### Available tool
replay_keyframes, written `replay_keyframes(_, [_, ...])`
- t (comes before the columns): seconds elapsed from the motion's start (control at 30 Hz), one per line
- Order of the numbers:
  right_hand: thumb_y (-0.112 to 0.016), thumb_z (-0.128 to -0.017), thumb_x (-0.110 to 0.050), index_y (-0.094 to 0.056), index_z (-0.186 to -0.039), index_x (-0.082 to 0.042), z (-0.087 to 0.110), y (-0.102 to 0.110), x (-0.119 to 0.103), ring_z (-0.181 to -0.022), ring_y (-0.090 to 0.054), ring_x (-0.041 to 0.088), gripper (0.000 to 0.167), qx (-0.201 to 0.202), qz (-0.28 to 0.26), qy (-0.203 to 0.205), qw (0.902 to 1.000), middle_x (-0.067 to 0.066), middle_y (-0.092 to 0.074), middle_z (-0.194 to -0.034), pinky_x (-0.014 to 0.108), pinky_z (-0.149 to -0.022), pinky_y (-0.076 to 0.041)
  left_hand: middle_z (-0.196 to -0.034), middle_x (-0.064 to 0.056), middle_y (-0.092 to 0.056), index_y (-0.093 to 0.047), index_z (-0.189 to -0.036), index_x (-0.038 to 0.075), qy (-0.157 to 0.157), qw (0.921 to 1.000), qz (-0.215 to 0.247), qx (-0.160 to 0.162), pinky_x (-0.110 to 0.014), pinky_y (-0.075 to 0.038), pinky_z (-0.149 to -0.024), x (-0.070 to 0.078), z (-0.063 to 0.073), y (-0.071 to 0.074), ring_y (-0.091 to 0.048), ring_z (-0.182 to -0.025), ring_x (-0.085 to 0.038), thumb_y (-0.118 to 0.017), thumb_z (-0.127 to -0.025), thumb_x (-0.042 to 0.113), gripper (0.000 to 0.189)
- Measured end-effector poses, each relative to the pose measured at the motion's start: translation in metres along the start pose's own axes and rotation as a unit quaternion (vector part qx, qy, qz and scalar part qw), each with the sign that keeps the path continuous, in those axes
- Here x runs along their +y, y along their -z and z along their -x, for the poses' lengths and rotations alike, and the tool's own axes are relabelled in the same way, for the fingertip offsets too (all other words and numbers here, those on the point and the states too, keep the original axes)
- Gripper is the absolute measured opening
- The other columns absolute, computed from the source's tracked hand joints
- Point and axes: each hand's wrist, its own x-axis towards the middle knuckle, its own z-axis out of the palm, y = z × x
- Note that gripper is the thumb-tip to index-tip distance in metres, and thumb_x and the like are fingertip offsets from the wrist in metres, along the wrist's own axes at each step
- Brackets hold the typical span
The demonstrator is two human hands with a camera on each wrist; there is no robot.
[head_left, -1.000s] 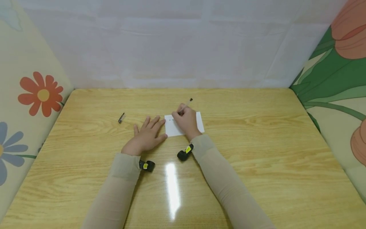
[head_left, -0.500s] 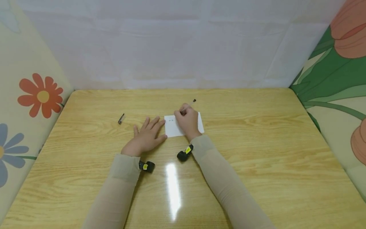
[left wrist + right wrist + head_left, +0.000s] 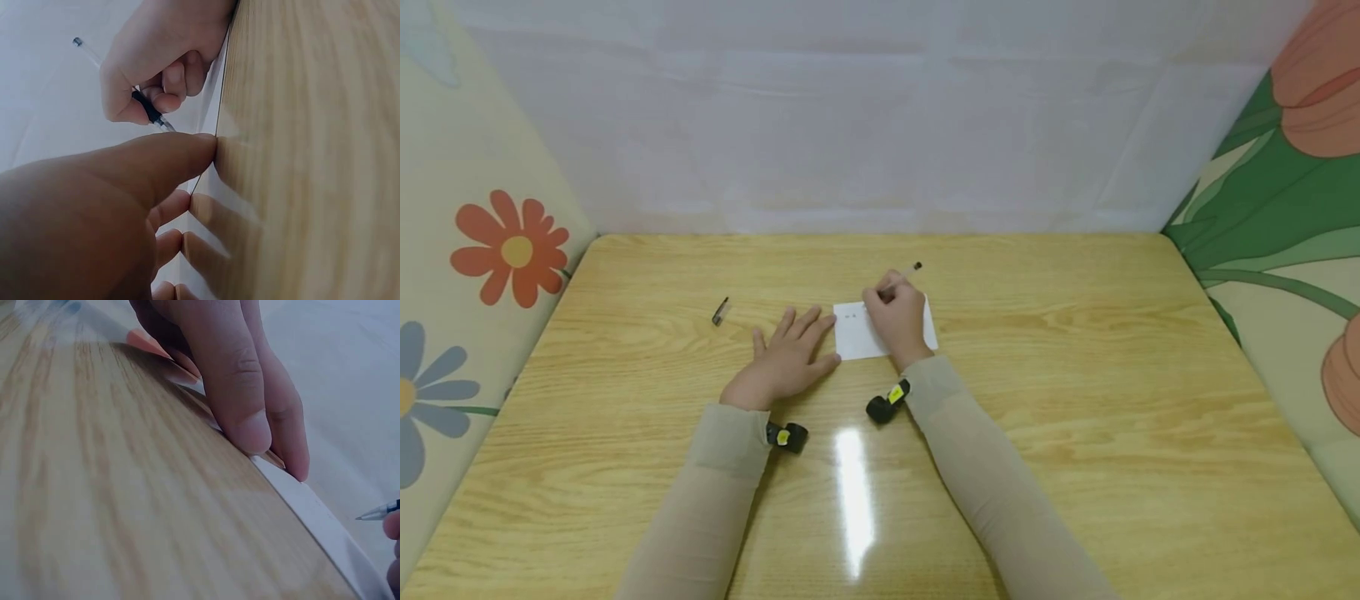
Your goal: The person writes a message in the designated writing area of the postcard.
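Note:
My right hand (image 3: 898, 323) pinches a pen (image 3: 147, 106) with a clear barrel and black grip over a small white sheet of paper (image 3: 852, 340). The pen's back end leans away to the upper right. In the right wrist view its metal tip (image 3: 370, 515) points down close over the paper. A few small dark marks (image 3: 850, 316) run along the paper's upper left. My left hand (image 3: 781, 363) lies flat with fingers spread, its thumb and a fingertip right at the paper's left edge. Much of the paper's right half is hidden under my right hand.
A clear pen cap with a dark clip (image 3: 720, 312) lies on the wooden table (image 3: 1075, 400), left of my left hand. A white cloth (image 3: 850, 125) hangs behind the table, and flower-patterned panels (image 3: 516, 250) stand at both sides. Small black cameras (image 3: 887, 403) sit at the wrists.
My right hand has shifted a little to the right across the paper with the pen. The left hand and the cap have stayed in place.

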Motion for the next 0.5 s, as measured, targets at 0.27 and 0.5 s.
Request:
replay_keyframes(0.27, [-0.064,-0.084,-0.003,-0.056,-0.067,-0.005,-0.0018,-0.0006,0.0003,-0.058,-0.047,0.011,0.019,-0.011,0.001,-0.001,0.9999,0.0,-0.051,-0.06,0.022,-0.055,-0.039,-0.17,-0.015,-0.006,-0.022,-0.163,0.014,0.001,1.0,0.001,-0.002,-0.079,0.012,-0.107,0.0006,0.0011,0.0005,0.008,-0.153,-0.045,-0.048,-0.106,0.043,0.069])
replay_keyframes(0.5, [-0.064,-0.085,-0.004,-0.055,-0.066,-0.006,-0.0027,-0.0011,-0.0005,-0.058,-0.046,0.011,0.02,-0.015,0.01,-0.009,0.9998,-0.002,-0.049,-0.059,0.021,-0.056,-0.038,-0.17,-0.015,-0.005,-0.021,-0.163,0.014,0.0,1.0,-0.005,-0.008,-0.079,0.013,-0.107,0.0001,0.0008,0.001,0.009,-0.152,-0.046,-0.047,-0.107,0.043,0.069])
